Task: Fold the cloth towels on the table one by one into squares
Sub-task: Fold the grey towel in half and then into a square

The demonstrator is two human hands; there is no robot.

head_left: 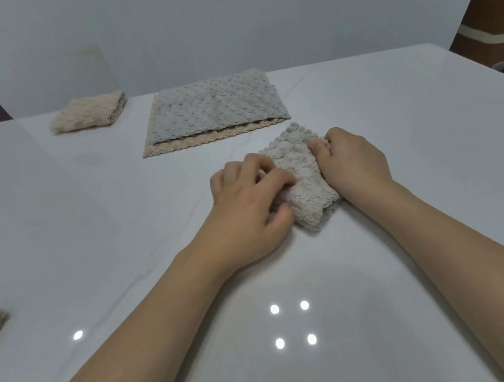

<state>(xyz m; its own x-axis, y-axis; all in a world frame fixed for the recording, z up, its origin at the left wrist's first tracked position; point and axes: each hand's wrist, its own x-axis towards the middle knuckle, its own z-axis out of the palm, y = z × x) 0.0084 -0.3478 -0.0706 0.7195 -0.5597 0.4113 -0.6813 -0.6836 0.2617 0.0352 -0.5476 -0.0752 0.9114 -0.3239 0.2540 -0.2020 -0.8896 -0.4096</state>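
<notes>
Both hands clutch a small folded grey towel (pixel 300 180) mid-table: the left hand (pixel 246 209) with fingers curled over its near-left edge, the right hand (pixel 352 163) pinching its far-right side. Beyond, a larger grey towel (pixel 216 108) lies over a beige towel (pixel 197 142); a folded beige square (pixel 88 112) sits far left. The glossy white table (pixel 389 102) meets a pale wall (pixel 230 25).

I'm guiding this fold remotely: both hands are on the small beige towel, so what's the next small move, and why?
Probably press it flat and square its edges. The left hand and right hand grip the beige towel from either side; it already looks folded small but puffy and skewed. The grey towel behind still lies in a long rectangle, likely next.
</notes>
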